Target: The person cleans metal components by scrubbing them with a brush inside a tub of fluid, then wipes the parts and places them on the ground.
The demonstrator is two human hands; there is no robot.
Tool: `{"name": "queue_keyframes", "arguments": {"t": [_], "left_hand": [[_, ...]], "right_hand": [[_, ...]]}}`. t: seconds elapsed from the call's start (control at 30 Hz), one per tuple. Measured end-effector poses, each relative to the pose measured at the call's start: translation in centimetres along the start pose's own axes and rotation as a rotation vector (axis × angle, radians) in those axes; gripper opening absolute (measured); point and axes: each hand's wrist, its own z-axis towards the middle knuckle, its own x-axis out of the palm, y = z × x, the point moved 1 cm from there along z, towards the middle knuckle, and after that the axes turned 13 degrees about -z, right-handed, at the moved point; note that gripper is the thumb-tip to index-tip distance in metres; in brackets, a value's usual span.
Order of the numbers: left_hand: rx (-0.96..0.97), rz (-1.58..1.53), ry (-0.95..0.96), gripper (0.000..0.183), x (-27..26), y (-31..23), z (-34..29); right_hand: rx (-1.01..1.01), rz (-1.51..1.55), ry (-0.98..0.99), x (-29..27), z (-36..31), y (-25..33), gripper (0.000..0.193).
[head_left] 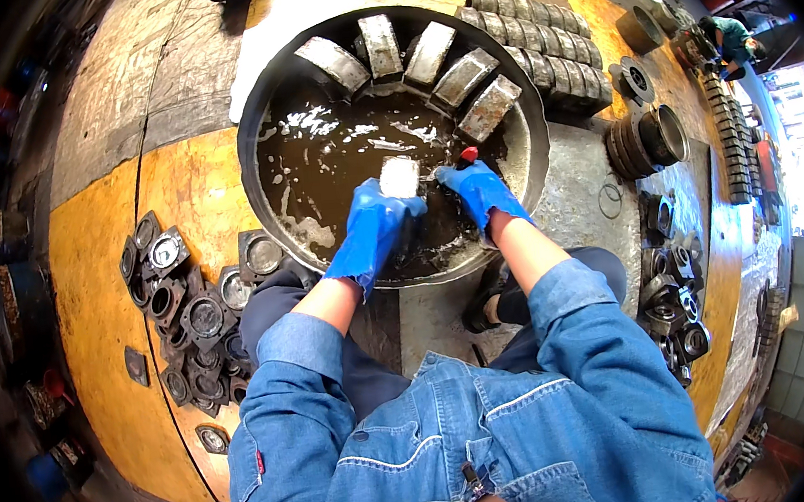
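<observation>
A wide round metal basin (249,183) of murky brown liquid stands before me, foam drifting on its surface. My left hand (375,220), in a blue rubber glove, is closed around a pale, wet metal block (399,177) held over the liquid. Close by on the right, my right hand (478,192), gloved the same way, is closed on a red-ended tool (468,154); its working end is hard to make out near the block. Along the basin's far inner side several similar metal blocks (382,46) lean in an arc.
Rows of stacked metal parts (547,47) sit beyond the basin at the right. Flanged castings (205,316) lie heaped to my left, more (670,314) to my right. Metal rings (646,142) stand near the basin. Another person (733,40) bends over at the far right.
</observation>
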Motion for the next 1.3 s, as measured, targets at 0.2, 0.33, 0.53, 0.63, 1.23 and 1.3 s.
{"name": "queue_keyframes", "arguments": {"t": [0.2,0.33,0.53,0.63,1.23,1.3], "left_hand": [[0.035,-0.114,0.052,0.042,-4.5,1.5,1.2],[0.009,-0.025,-0.037,0.042,-7.0,1.5,2.2],[0.072,-0.130,0.077,0.038,-8.7,-0.9,-1.1],[0.163,-0.012,0.081,0.043,-9.5,-2.0,-2.1],[0.267,-0.004,0.056,0.035,-11.6,2.3,0.5],[0.260,0.020,0.037,0.036,-10.7,1.3,0.2]], "right_hand": [[-0.337,0.172,0.093,-2.1,-3.5,5.4,0.042],[-0.458,0.193,0.239,0.2,-3.6,9.3,0.039],[-0.457,-0.147,0.327,3.1,0.0,10.2,0.035],[-0.358,-0.132,0.176,2.6,0.6,8.3,0.035],[-0.093,-0.317,0.027,2.1,1.0,6.0,0.048],[-0.119,-0.179,-0.048,2.6,-0.2,5.0,0.049]]}}
